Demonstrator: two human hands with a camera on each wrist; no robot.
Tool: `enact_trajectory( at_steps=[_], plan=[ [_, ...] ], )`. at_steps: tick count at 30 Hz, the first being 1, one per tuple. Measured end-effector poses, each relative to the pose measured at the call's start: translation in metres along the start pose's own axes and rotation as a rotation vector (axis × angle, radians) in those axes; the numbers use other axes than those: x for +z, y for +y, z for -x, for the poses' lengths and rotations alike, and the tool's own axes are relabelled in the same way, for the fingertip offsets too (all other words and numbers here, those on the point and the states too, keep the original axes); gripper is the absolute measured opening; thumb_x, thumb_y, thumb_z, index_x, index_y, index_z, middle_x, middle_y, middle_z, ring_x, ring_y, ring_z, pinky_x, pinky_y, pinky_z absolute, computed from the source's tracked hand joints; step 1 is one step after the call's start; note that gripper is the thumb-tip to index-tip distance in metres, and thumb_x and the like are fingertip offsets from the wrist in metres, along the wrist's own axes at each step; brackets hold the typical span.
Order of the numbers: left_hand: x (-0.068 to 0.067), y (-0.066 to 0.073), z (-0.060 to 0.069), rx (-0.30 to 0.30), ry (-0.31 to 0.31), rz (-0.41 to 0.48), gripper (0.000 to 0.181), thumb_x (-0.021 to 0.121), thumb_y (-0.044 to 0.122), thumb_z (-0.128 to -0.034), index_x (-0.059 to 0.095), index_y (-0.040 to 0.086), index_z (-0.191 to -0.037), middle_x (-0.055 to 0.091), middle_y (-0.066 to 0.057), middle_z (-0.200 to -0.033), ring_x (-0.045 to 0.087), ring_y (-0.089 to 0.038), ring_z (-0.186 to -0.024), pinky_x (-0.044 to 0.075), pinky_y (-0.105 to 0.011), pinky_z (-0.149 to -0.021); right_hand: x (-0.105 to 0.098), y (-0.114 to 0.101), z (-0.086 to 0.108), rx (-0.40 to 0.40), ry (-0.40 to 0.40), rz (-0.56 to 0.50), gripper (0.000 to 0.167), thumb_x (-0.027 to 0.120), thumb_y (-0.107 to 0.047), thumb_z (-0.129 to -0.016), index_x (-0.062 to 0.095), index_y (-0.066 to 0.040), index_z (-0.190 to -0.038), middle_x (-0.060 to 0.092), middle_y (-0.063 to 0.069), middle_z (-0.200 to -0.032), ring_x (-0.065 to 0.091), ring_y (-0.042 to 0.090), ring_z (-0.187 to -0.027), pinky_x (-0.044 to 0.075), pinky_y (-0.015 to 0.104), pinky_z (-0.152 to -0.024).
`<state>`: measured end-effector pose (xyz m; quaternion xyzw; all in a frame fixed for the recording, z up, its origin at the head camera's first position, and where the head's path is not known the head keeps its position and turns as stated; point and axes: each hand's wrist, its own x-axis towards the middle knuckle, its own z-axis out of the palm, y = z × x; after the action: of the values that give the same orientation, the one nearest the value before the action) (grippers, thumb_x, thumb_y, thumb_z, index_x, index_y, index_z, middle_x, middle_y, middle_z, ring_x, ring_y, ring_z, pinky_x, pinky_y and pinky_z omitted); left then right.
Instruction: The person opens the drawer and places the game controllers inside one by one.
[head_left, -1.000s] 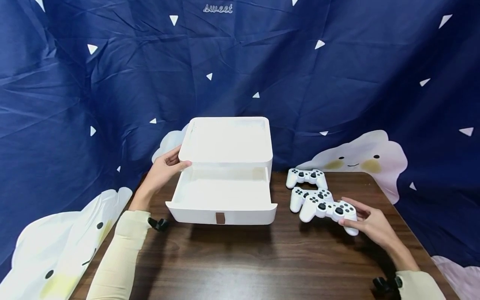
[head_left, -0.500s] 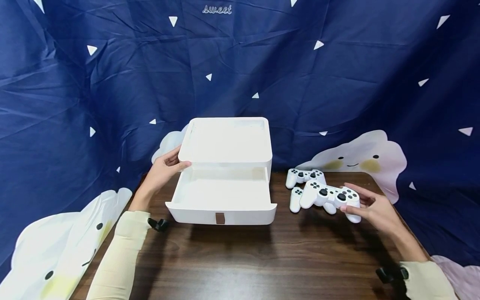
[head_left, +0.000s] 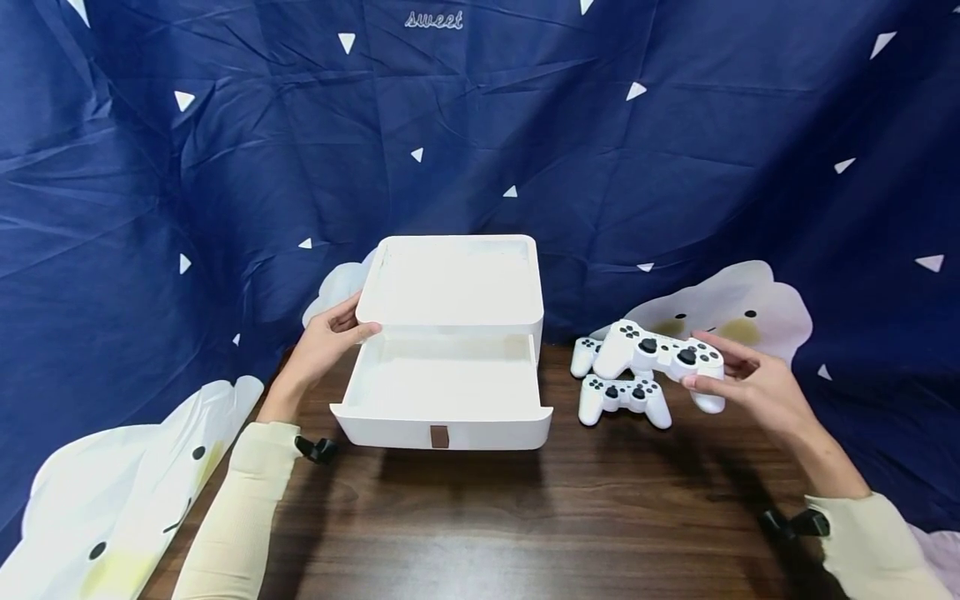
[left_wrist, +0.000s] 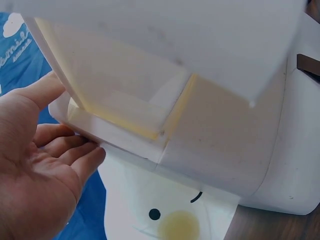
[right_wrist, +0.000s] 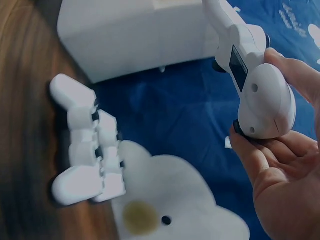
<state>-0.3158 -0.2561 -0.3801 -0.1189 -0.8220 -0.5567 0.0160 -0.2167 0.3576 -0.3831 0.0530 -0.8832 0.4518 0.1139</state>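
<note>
Dark brown wood makes up the tabletop (head_left: 450, 525), and a blue curtain (head_left: 465, 125) hangs behind its back edge. Near that edge, left of its middle, stands a white box (head_left: 453, 283) with its drawer (head_left: 495, 434) pulled out; from the drawer's front a broad stretch of wood runs to the bottom of the head view. A narrower strip separates the drawer from the nearer controller (head_left: 624, 400) and the far controller (head_left: 585, 358), both white, lying one behind the other toward the back right corner.

Over the tabletop's right edge comes the right hand (head_left: 765, 387). Its grip is clamped on the held controller (head_left: 651, 357), thumb and fingers on opposite faces of one end, raised above the wood and largely covering the far controller in the head view. The left hand (head_left: 324, 340) grips the box's front left corner, thumb across the front, fingers along the left side.
</note>
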Motion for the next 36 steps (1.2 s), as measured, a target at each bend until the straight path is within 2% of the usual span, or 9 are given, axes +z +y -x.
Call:
enact_trajectory(
  at_steps=[4,9,14,21,25,30,32,36],
  plan=[
    [0.000,0.000,0.000,-0.002,0.002,0.002,0.088,0.081,0.043,-0.0961,0.035,0.023,-0.168,0.044,-0.006,-0.169,0.046,-0.024,-0.154,0.052,-0.031,-0.113,-0.002,-0.015,-0.004,-0.001,0.007,-0.009,0.068,0.089,-0.021,-0.089,0.062,-0.016,-0.151,0.070,-0.032,-0.099,0.064,-0.010,-0.086,0.048,0.009,-0.070],
    [0.001,-0.001,0.000,-0.002,-0.002,0.015,0.087,0.081,0.042,-0.0966,0.034,0.022,-0.168,0.043,-0.005,-0.169,0.045,-0.023,-0.155,0.052,-0.027,-0.112,-0.005,-0.033,-0.007,-0.022,0.020,-0.014,0.069,0.090,-0.021,-0.089,0.062,-0.013,-0.151,0.070,-0.030,-0.100,0.063,-0.008,-0.085,0.048,0.010,-0.070],
    [0.001,0.000,0.001,-0.002,-0.002,0.021,0.087,0.081,0.042,-0.0964,0.035,0.023,-0.168,0.043,-0.005,-0.169,0.045,-0.023,-0.155,0.052,-0.027,-0.112,-0.007,-0.053,-0.011,-0.029,0.023,-0.040,0.068,0.090,-0.020,-0.088,0.063,-0.012,-0.150,0.073,-0.026,-0.091,0.064,-0.006,-0.082,0.049,0.011,-0.069],
    [0.000,-0.001,0.001,0.001,0.003,0.007,0.087,0.080,0.043,-0.0965,0.035,0.024,-0.168,0.044,-0.006,-0.168,0.046,-0.025,-0.154,0.051,-0.032,-0.114,-0.008,-0.082,-0.019,0.007,0.021,-0.082,0.067,0.088,-0.019,-0.090,0.062,-0.014,-0.151,0.073,-0.026,-0.095,0.065,-0.005,-0.087,0.050,0.011,-0.073],
    [0.000,-0.001,0.000,0.003,0.001,0.007,0.086,0.080,0.043,-0.0968,0.035,0.024,-0.168,0.044,-0.007,-0.168,0.047,-0.025,-0.154,0.052,-0.029,-0.112,-0.009,-0.095,-0.023,0.026,0.013,-0.035,0.068,0.088,-0.028,-0.090,0.061,-0.021,-0.153,0.070,-0.026,-0.095,0.062,-0.003,-0.089,0.047,0.012,-0.074],
    [0.000,-0.001,0.000,0.004,-0.003,0.024,0.086,0.080,0.041,-0.0970,0.035,0.023,-0.168,0.043,-0.007,-0.169,0.045,-0.026,-0.155,0.053,-0.023,-0.109,-0.005,-0.109,-0.028,-0.014,0.004,-0.002,0.068,0.090,-0.031,-0.089,0.063,-0.023,-0.151,0.071,-0.023,-0.090,0.063,-0.001,-0.085,0.048,0.014,-0.071],
    [0.001,-0.001,0.000,0.003,-0.004,0.031,0.086,0.080,0.041,-0.0969,0.035,0.023,-0.168,0.043,-0.007,-0.169,0.044,-0.026,-0.155,0.052,-0.022,-0.108,-0.001,-0.115,-0.030,-0.034,-0.005,-0.018,0.067,0.090,-0.029,-0.089,0.064,-0.023,-0.150,0.073,-0.022,-0.089,0.065,-0.001,-0.083,0.050,0.014,-0.070],
    [0.000,-0.002,-0.001,0.000,-0.007,0.033,0.087,0.081,0.041,-0.0966,0.034,0.023,-0.168,0.041,-0.006,-0.170,0.043,-0.025,-0.156,0.051,-0.026,-0.112,0.006,-0.126,-0.034,-0.041,-0.032,-0.048,0.066,0.091,-0.029,-0.088,0.064,-0.023,-0.149,0.075,-0.020,-0.091,0.067,-0.001,-0.084,0.051,0.016,-0.071]
  ],
)
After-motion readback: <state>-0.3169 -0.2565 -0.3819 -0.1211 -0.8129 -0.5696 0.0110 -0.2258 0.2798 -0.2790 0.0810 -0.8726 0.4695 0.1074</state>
